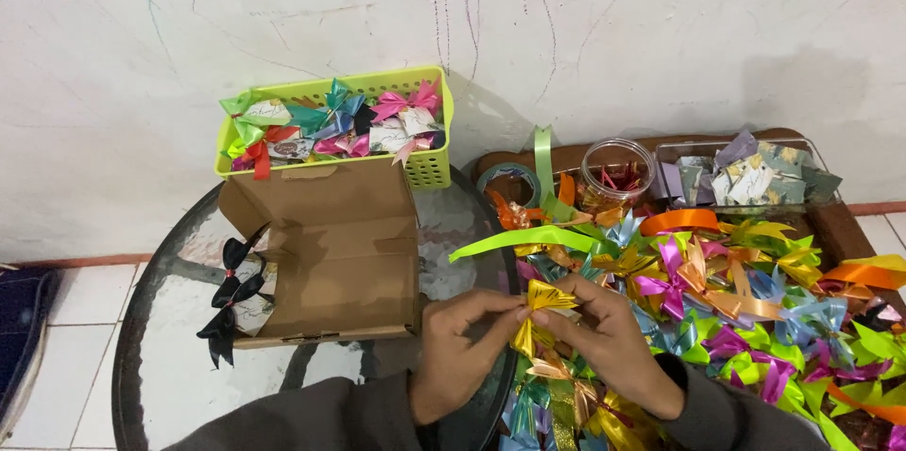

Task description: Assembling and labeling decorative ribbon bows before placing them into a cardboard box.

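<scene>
Grip, left hand [460, 349]: we pinch the yellow ribbon bow [541, 308] from its left side, thumb and forefinger closed on its middle.
Grip, right hand [609, 338]: we clench the same bow from the right, fingertips pressed to its knot, so both hands meet on it.
Yellow ribbon bow: it sits between our two hands, lifted just above the heap, its loops fanned upward and a gold tail hanging down.
Ribbon heap [736, 319]: we see a loose pile of bows in green, pink, orange, blue and gold spread to the right of our hands, reaching the frame's right edge.
Green strip [524, 239]: a long lime ribbon lies flat just above our hands.
Cardboard box [326, 253]: it stands open on the glass tabletop [170, 319], just left of our left hand.
Black bows [226, 305]: a few hang at the box's left flap.
Green basket [429, 163]: it rests behind the box against the wall, filled with small wrapped packets tied with coloured bows.
Clear jar [618, 168]: it stands behind the heap, beside a tape roll [510, 182].
Clear tray [755, 177]: at the far right, it holds patterned packets.
</scene>
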